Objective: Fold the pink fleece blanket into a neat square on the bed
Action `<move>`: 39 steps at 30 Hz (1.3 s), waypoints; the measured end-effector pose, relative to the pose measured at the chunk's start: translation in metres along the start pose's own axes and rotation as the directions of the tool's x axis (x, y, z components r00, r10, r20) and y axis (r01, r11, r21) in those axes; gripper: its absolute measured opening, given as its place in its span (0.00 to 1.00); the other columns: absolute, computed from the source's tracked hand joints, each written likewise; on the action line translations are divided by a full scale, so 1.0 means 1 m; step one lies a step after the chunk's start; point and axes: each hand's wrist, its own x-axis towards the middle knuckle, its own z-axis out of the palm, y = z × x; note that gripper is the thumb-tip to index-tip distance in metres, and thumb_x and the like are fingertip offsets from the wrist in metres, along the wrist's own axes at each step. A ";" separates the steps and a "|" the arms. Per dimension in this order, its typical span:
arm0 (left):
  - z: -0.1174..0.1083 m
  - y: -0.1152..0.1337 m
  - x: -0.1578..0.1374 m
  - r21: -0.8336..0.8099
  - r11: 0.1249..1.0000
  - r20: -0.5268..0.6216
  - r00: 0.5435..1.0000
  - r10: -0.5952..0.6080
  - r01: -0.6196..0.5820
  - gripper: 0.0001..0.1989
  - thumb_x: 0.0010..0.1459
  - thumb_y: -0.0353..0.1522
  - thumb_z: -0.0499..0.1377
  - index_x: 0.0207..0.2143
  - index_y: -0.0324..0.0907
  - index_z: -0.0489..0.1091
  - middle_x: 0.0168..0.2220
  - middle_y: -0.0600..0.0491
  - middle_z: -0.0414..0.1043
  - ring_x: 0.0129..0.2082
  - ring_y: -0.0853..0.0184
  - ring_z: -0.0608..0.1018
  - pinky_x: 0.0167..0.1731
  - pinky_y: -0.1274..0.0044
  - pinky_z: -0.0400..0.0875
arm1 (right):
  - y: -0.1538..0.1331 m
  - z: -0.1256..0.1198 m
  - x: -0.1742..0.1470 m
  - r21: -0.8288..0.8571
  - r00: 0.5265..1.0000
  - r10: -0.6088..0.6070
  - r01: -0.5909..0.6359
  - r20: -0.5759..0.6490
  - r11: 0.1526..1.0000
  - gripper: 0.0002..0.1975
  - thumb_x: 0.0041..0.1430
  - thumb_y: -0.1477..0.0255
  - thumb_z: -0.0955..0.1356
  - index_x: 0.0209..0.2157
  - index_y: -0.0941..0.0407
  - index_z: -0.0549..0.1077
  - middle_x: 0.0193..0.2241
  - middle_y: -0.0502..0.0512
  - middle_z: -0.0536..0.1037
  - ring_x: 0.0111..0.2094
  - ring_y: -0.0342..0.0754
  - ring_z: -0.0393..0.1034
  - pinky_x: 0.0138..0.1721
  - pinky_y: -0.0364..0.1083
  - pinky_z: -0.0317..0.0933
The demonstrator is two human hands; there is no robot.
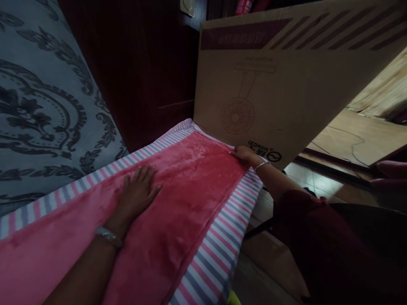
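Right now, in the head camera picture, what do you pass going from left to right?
Patterned grey fabric → left hand flat on the pink cloth → right hand at the cloth's far corner → cardboard box.

Person's own arms, seen from the head camera. Left hand [137, 192], lower centre-left of the frame: bare, no rings visible, forearm uncovered down to the bottom edge. Left wrist: a pale, silvery bangle [109, 236] with a faintly textured surface, fitting closely. Right hand [244, 154], centre-right of the frame: bare, fingers partly in shadow. Right wrist: a thin, light metallic bracelet [262, 165], narrower than the left one. Right arm: forearm uncovered, then a dark maroon sleeve [294, 216] of loose, matt fabric starting near the elbow and merging into dark clothing at the lower right, where detail is lost in shadow.
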 end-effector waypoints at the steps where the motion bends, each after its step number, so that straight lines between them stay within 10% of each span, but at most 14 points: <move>1: 0.001 0.000 0.000 -0.004 1.000 0.023 0.999 0.029 -0.029 0.33 0.69 0.45 0.45 0.72 0.42 0.51 0.74 0.44 0.47 0.73 0.48 0.50 0.66 0.47 0.49 | 0.001 0.002 0.000 -0.003 1.000 -0.003 0.003 -0.012 1.000 0.25 0.70 0.55 0.64 0.51 0.61 0.78 0.49 0.68 0.80 0.50 0.56 0.76 0.44 0.44 0.65; 10: 0.003 0.000 -0.003 -0.011 0.999 0.086 0.995 0.044 -0.043 0.34 0.68 0.48 0.48 0.71 0.45 0.53 0.74 0.44 0.46 0.73 0.45 0.51 0.66 0.46 0.47 | 0.008 0.020 -0.004 -0.037 0.994 0.004 -0.008 -0.107 0.999 0.27 0.72 0.54 0.60 0.52 0.62 0.76 0.48 0.72 0.79 0.51 0.60 0.75 0.46 0.48 0.65; 16: 0.004 0.000 -0.005 -0.062 0.997 0.041 0.998 0.042 -0.040 0.35 0.67 0.51 0.49 0.70 0.45 0.56 0.73 0.43 0.50 0.72 0.44 0.54 0.66 0.45 0.47 | -0.047 -0.004 0.034 0.136 0.945 -0.037 0.086 -0.325 0.987 0.24 0.73 0.59 0.59 0.53 0.61 0.76 0.53 0.71 0.77 0.55 0.58 0.72 0.51 0.48 0.63; 24: 0.011 -0.002 -0.011 -0.093 0.994 -0.001 0.998 0.058 -0.058 0.38 0.66 0.54 0.48 0.71 0.45 0.53 0.73 0.44 0.50 0.72 0.44 0.53 0.67 0.44 0.45 | -0.141 -0.024 0.128 0.501 0.986 0.069 0.018 -0.153 0.865 0.24 0.68 0.57 0.65 0.48 0.63 0.79 0.43 0.69 0.81 0.47 0.58 0.76 0.42 0.45 0.66; 31: 0.013 -0.004 -0.016 -0.157 0.984 -0.036 0.996 0.079 -0.083 0.40 0.65 0.56 0.48 0.72 0.47 0.50 0.73 0.43 0.48 0.73 0.47 0.52 0.68 0.46 0.44 | -0.156 -0.011 0.156 0.568 0.999 0.019 0.014 -0.051 0.823 0.14 0.59 0.65 0.73 0.40 0.62 0.80 0.31 0.59 0.80 0.31 0.50 0.74 0.32 0.44 0.66; 39: 0.013 -0.001 -0.018 -0.152 0.985 -0.010 0.997 0.077 -0.078 0.41 0.64 0.58 0.48 0.73 0.49 0.49 0.74 0.44 0.45 0.73 0.44 0.48 0.68 0.45 0.42 | -0.162 0.006 0.186 0.600 0.975 0.053 0.090 -0.217 0.795 0.21 0.71 0.63 0.59 0.52 0.63 0.73 0.44 0.66 0.79 0.41 0.54 0.74 0.40 0.46 0.66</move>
